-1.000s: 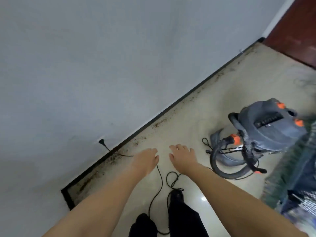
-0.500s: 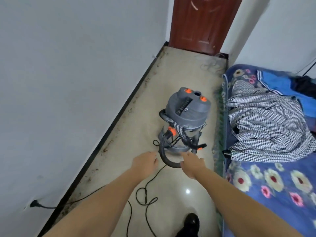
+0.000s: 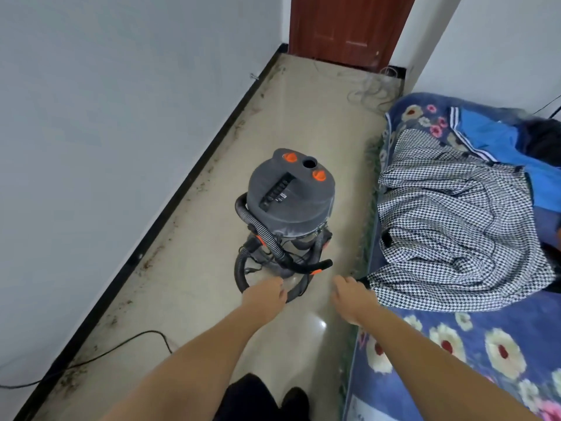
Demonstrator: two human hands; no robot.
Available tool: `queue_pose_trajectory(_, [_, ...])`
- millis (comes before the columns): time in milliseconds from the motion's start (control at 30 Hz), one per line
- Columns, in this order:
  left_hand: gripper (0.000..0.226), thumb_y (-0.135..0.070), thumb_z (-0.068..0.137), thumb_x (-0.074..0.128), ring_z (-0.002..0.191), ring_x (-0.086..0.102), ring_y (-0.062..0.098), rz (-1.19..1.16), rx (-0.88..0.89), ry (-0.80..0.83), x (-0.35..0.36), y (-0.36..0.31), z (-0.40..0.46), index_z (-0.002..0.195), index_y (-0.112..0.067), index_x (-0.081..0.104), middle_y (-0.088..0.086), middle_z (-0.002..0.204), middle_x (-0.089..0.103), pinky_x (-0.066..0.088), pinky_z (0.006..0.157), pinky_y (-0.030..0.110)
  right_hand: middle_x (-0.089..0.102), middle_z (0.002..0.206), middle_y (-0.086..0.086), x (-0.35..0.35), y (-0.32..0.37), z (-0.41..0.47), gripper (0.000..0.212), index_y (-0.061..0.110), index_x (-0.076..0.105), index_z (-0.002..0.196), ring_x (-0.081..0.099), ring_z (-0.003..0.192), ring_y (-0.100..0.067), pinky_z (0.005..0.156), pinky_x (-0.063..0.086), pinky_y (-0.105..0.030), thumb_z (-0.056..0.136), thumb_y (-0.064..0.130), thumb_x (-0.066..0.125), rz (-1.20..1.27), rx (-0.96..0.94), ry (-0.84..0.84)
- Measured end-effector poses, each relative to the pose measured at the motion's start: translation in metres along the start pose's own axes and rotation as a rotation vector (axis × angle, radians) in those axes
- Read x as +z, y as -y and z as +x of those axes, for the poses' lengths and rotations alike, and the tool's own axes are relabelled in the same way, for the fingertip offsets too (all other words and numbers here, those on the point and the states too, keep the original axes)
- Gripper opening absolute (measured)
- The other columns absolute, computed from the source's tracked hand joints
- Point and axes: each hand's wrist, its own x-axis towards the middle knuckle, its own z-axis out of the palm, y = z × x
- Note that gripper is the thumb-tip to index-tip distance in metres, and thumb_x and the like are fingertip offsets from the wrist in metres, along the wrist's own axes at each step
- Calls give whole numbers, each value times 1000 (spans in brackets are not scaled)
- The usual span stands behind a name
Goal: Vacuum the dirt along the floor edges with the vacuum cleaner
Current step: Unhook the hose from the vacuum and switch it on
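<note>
A grey drum vacuum cleaner (image 3: 291, 196) with orange knobs stands on the beige floor ahead of me. Its black ribbed hose (image 3: 267, 235) loops down the front to a nozzle with an orange tip (image 3: 317, 267). My left hand (image 3: 264, 294) reaches out just before the hose loop, fingers loosely curled, holding nothing. My right hand (image 3: 352, 296) hovers a little below and right of the nozzle tip, also holding nothing. Brown dirt (image 3: 148, 262) lies scattered along the black skirting (image 3: 182, 189) at the left wall.
A bed with a blue flowered cover (image 3: 485, 354) and a checked cloth (image 3: 449, 226) borders the floor on the right. A brown door (image 3: 349, 25) closes the far end. A black power cord (image 3: 121, 347) trails over the floor at lower left. My shoe (image 3: 293, 399) shows at the bottom.
My view has swung from the left wall and skirting to face down the room. I have stepped closer to the vacuum, and both hands have spread apart toward its hose.
</note>
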Motion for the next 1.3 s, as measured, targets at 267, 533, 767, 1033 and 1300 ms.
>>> queue_pose_trajectory(267, [32, -28, 100, 38, 104, 61, 27, -181, -226, -12, -7, 11, 91, 121, -13, 56, 9, 113, 64, 44, 77, 33, 45, 133, -11, -34, 1, 96, 37, 15, 36, 137, 44, 122, -32, 101, 37, -46, 101, 17, 29, 41, -98, 85])
queue_pose_trajectory(533, [37, -21, 98, 45, 116, 55, 29, -588, -561, 51, 18, 16, 209, 132, -5, 50, 12, 129, 57, 42, 91, 32, 53, 120, -11, -38, -17, 216, 30, 13, 46, 127, 54, 106, -30, 93, 46, -44, 101, 20, 34, 178, -98, 154])
queue_pose_trajectory(767, [24, 0, 83, 62, 84, 62, 27, -1207, -843, -289, 77, 31, 298, 106, 1, 62, 14, 89, 65, 46, 66, 31, 60, 103, -9, 17, -26, 316, 19, 10, 58, 107, 59, 101, -32, 75, 45, -34, 97, 13, 42, 150, -213, 170])
queue_pose_trajectory(1033, [35, -6, 83, 72, 85, 66, 19, -1462, -743, -315, 122, 45, 298, 114, -11, 59, 4, 96, 69, 55, 80, 33, 50, 132, -14, 90, -9, 364, 45, 9, 44, 139, 51, 122, -30, 97, 41, -34, 98, 27, 50, 137, -300, 301])
queue_pose_trajectory(1300, [18, -13, 83, 68, 79, 62, 23, -1385, -848, -327, 119, 39, 281, 99, -12, 60, 8, 91, 67, 53, 70, 34, 51, 73, 1, 103, -37, 358, 23, 14, 44, 75, 57, 83, -28, 65, 33, -29, 97, 20, 50, 89, -256, 352])
